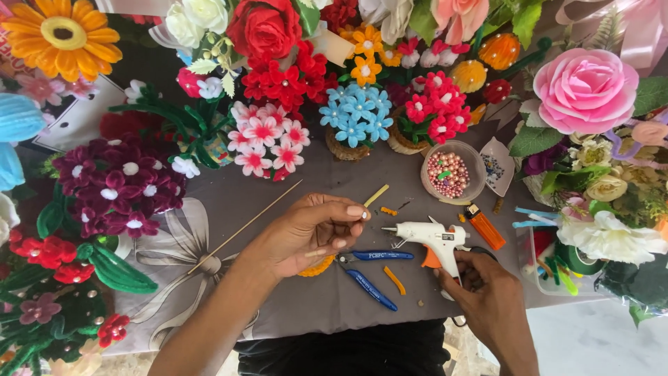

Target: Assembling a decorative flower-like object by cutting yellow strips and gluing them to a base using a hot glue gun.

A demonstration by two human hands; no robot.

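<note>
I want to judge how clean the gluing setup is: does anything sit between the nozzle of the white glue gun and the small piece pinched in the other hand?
Nothing visible does. The white glue gun, gripped by the right hand, points its nozzle at the left hand, whose fingertips pinch a small piece; only bare grey cloth shows in the gap. The blue-handled pliers lie lower.

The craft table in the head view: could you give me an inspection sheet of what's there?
Surface: table under a grey cloth with a pale bow print.
Job's things: white glue gun with orange trigger; small pearl bead; orange piece under the left palm.
Clutter: blue-handled cutters, thin wooden stick, orange lighter, bowl of pink beads, orange snippets.
Hands: left hand pinches the bead at its fingers; right hand grips the glue gun's handle.
Cables: dark cord at the table edge; its route is hidden.
Surroundings: handmade flower bouquets ring the table.
</note>
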